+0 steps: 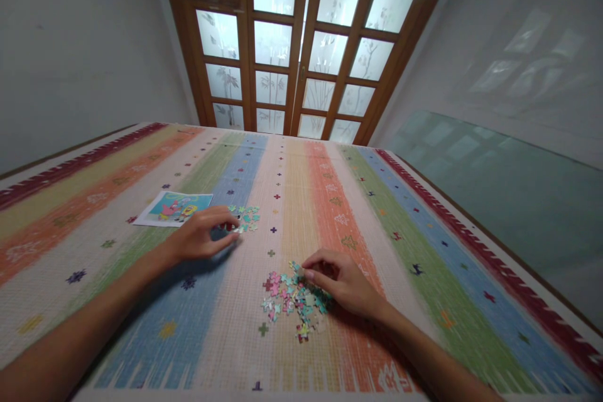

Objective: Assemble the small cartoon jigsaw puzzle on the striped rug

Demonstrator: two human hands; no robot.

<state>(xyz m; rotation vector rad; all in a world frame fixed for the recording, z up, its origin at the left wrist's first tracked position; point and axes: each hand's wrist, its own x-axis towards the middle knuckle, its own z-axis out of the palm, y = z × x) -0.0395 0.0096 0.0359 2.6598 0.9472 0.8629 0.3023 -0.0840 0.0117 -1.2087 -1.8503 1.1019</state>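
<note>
My left hand [200, 235] reaches forward over the striped tablecloth [424, 245], fingers curled, their tips pinching a small dark red piece at the edge of a small cluster of turquoise puzzle pieces [247, 217]. My right hand [342, 279] rests on a larger pile of loose pink, turquoise and pale puzzle pieces [289, 298], fingers bent and pinching a piece at the pile's top edge. A cartoon reference picture [174, 208] lies flat just left of my left hand.
The table runs back to a wooden door with frosted glass panes [301, 44]. A grey wall is on the left, and a glass panel [509, 201] lines the wall on the right beside the table's edge.
</note>
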